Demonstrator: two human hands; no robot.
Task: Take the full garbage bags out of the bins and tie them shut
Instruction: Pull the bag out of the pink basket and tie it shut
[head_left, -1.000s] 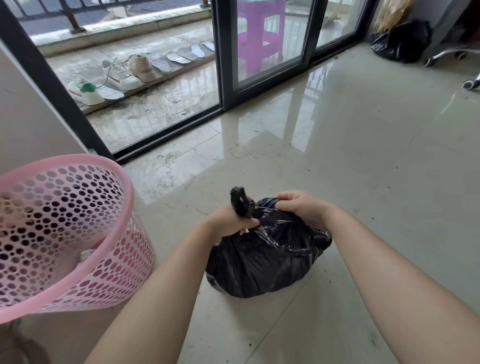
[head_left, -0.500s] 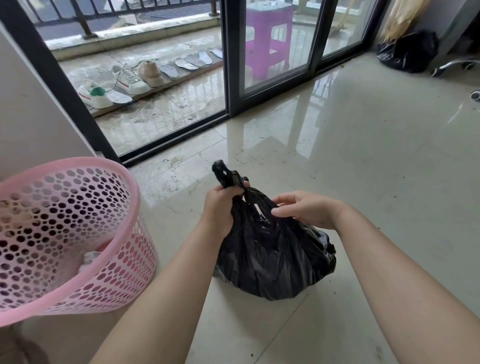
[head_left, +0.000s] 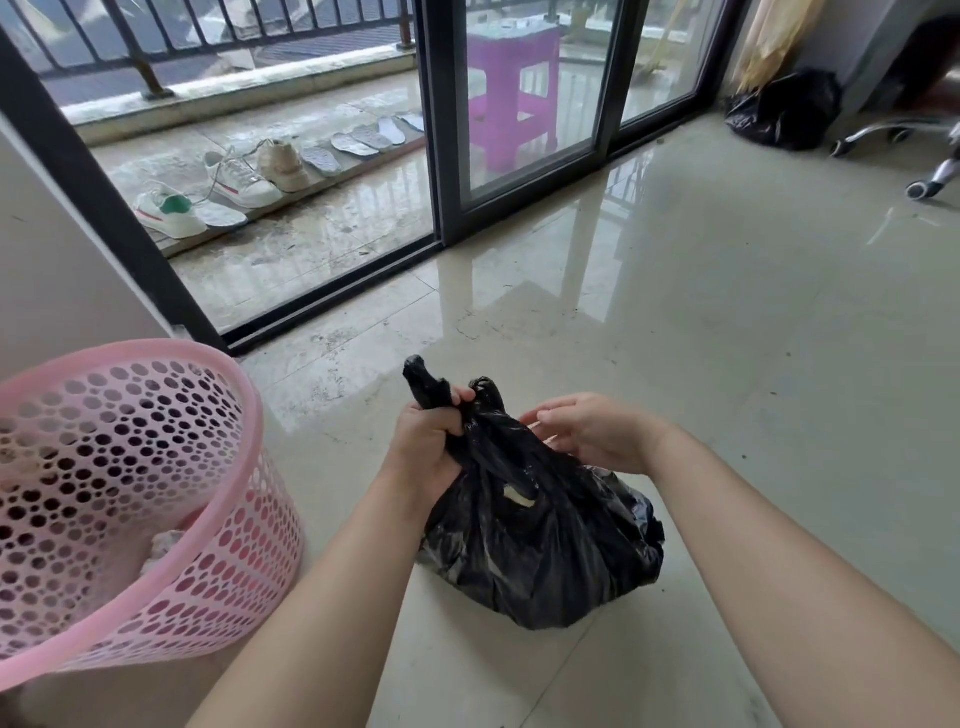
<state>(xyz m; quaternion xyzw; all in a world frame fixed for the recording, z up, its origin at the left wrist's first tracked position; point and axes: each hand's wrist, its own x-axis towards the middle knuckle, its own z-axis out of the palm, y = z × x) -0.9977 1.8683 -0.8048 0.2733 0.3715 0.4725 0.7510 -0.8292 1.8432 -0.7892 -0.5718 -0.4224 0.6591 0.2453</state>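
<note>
One black garbage bag (head_left: 540, 540) sits on the tile floor (head_left: 727, 338) at lower centre, out of the pink bin (head_left: 171, 519) at left. Left hand (head_left: 428, 447) clenched round the gathered neck; right hand (head_left: 592, 436) beside it, fingers loose, gripping nothing. Risk: with a single fist holding, the slick twisted plastic may slip and reopen before knotting.

Home, living space opening onto a balcony; glossy tiled floor (head_left: 727, 338); sliding glass doors (head_left: 524, 104); sneakers (head_left: 171, 210) and insoles (head_left: 363, 140) drying outside; purple plastic stool (head_left: 511, 98); pink perforated bin (head_left: 124, 499); office chair base (head_left: 930, 171).
</note>
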